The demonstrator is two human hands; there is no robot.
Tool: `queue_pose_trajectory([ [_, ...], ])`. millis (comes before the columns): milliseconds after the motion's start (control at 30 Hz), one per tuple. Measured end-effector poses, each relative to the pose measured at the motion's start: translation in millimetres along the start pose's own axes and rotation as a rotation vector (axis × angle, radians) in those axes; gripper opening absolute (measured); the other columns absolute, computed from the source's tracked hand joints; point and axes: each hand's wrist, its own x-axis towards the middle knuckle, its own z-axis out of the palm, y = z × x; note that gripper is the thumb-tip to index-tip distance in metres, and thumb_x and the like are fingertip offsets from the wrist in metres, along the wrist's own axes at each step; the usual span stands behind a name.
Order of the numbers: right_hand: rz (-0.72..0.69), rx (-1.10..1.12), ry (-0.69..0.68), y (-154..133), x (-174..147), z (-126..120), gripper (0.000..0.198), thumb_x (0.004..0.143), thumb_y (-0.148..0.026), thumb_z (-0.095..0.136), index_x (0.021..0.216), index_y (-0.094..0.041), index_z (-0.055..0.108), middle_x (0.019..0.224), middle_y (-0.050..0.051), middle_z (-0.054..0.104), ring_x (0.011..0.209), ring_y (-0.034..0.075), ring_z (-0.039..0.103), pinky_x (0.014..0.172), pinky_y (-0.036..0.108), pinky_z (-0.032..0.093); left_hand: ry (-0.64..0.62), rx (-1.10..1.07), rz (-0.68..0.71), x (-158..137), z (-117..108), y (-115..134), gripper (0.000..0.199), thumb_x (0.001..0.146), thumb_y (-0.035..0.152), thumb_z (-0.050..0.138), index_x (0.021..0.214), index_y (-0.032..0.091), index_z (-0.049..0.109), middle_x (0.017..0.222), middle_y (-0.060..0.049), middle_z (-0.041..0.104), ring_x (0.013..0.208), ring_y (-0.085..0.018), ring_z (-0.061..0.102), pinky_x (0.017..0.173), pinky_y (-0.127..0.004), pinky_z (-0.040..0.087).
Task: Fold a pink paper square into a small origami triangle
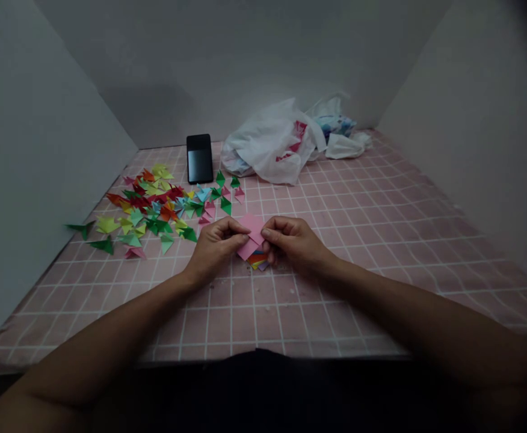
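A pink sheet of origami paper point(251, 226), with a folded edge showing across it, is held up between my two hands. My left hand point(218, 243) pinches its left side between thumb and fingers. On the right side, my right hand point(293, 240) grips the same paper with thumb and forefinger, the other fingers curled below. Under the pink paper, partly hidden by it, lies a small stack of coloured paper point(258, 262), with orange, yellow, blue and purple edges showing.
Several folded paper pieces point(157, 225) in green, yellow, red and pink spread over the left of the checked tablecloth point(363, 210). A black phone point(199, 159) lies behind them. White plastic bags point(275, 141) sit at the back, and pale walls point(254, 60) enclose the table on three sides.
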Motion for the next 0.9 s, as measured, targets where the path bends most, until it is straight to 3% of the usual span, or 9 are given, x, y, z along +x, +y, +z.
queue_pose_trajectory([
  [300, -0.011, -0.007, 0.017, 1.3, -0.4, 0.3, 0.021, 0.083, -0.035, 0.068, 0.072, -0.019, 0.059, 0.06, -0.003, 0.064, 0.041, 0.008, 0.057, 0.04, 0.02, 0.046, 0.01, 0.048, 0.034, 0.2, 0.7, 1.6, 0.01, 0.069, 0.024, 0.071, 0.077, 0.018, 0.073, 0.076, 0.0, 0.067, 0.068, -0.012, 0.057, 0.065, -0.025, 0.045],
  [533, -0.015, -0.022, 0.017, 3.2, -0.2, 1.7, 0.02, 0.085, -0.032, 0.065, 0.072, -0.019, 0.059, 0.057, -0.003, 0.063, 0.041, 0.009, 0.056, 0.04, 0.021, 0.044, 0.004, 0.076, -0.014, -1.9, 1.0, 5.3, 0.01, 0.07, 0.023, 0.067, 0.077, 0.016, 0.071, 0.07, 0.0, 0.063, 0.062, -0.011, 0.052, 0.059, -0.024, 0.04],
  [700, -0.013, -0.049, 0.04, 0.9, -1.0, 2.7, 0.018, 0.086, -0.032, 0.063, 0.073, -0.02, 0.058, 0.059, -0.002, 0.063, 0.041, 0.009, 0.055, 0.04, 0.022, 0.045, -0.043, -0.006, -0.044, -0.6, 1.8, 1.7, 0.022, 0.074, 0.032, 0.073, 0.089, 0.017, 0.067, 0.072, 0.002, 0.061, 0.064, -0.011, 0.053, 0.059, -0.023, 0.041],
  [900, -0.153, -0.239, 0.04, 1.5, -4.0, 2.2, 0.018, 0.087, -0.03, 0.061, 0.073, -0.019, 0.056, 0.062, -0.003, 0.061, 0.047, 0.01, 0.059, 0.046, 0.023, 0.049, -0.08, 0.036, -0.098, -0.8, 2.5, -3.0, 0.031, 0.077, 0.044, 0.074, 0.071, 0.014, 0.067, 0.067, 0.0, 0.061, 0.06, -0.01, 0.05, 0.058, -0.022, 0.039],
])
